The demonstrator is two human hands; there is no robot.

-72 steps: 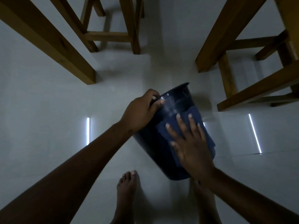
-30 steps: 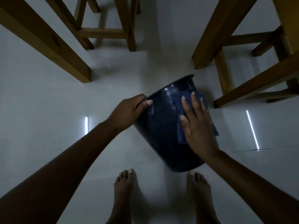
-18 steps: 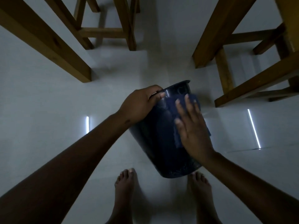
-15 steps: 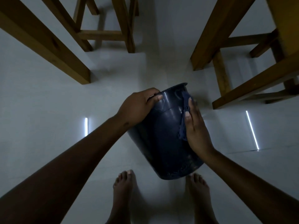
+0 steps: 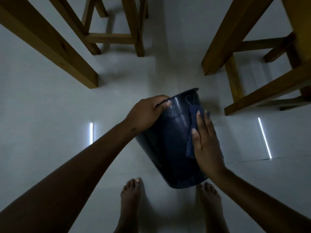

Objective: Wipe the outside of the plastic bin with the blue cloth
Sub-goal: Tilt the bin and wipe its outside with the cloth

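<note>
I see left hand (image 5: 146, 113) clamped on tilted bin (image 5: 170, 142) rim | right hand (image 5: 206, 142) flat, pressing blue cloth (image 5: 191, 130) against its side | hands apart

Dim, floor glare streaks (image 5: 264, 137), wide-angle distortion

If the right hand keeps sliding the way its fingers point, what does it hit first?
Probably the rim of the dark blue plastic bin: the right hand, flat on the blue cloth, points up the wall. Beyond looks like bare floor, though depth is unclear.
</note>
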